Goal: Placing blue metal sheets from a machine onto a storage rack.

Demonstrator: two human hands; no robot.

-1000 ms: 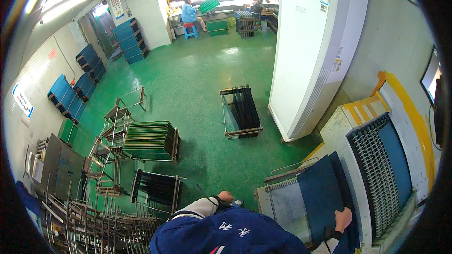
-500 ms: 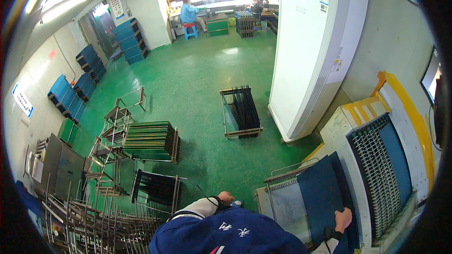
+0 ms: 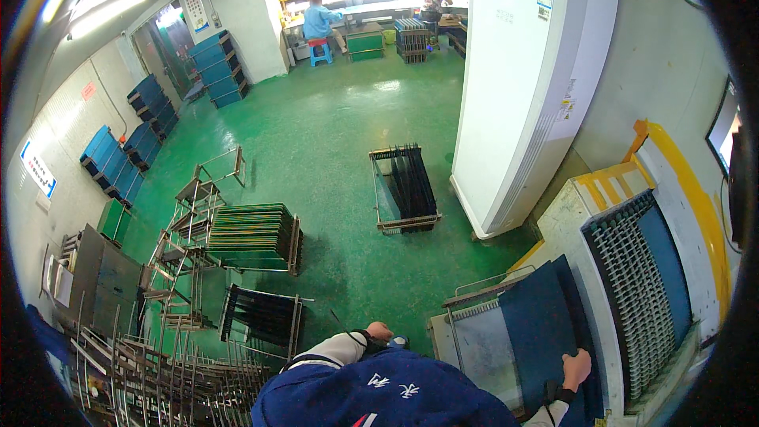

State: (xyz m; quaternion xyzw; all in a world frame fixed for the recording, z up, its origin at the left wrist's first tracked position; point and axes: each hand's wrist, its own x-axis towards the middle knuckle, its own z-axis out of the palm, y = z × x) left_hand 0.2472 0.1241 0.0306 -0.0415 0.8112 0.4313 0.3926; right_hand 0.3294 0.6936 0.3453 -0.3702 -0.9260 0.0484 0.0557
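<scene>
At the lower right, my right hand [image 3: 577, 368] is closed at the edge of a dark blue panel [image 3: 587, 328], its fingers curled around that edge. The panel leans in a metal rack beside a wider blue panel [image 3: 538, 320]. A pale grey surface [image 3: 486, 356] shows to the left of these panels. My left hand [image 3: 379, 332] is held in front of my body, away from the rack, with fingers folded in and no object visible in it. Dark bands circle both wrists.
Right of my right hand stands a machine with rows of rollers [image 3: 640, 292] and a blue panel on it. A tall white cabinet [image 3: 506, 95] rises ahead. Racks of dark panels [image 3: 407, 186] and green panels [image 3: 253, 233] stand on the floor; metal frames [image 3: 182, 372] crowd the lower left.
Both my hands and the panels stay where they were. Far off, the seated person in light blue has shifted slightly, reaching an arm toward the bench.
</scene>
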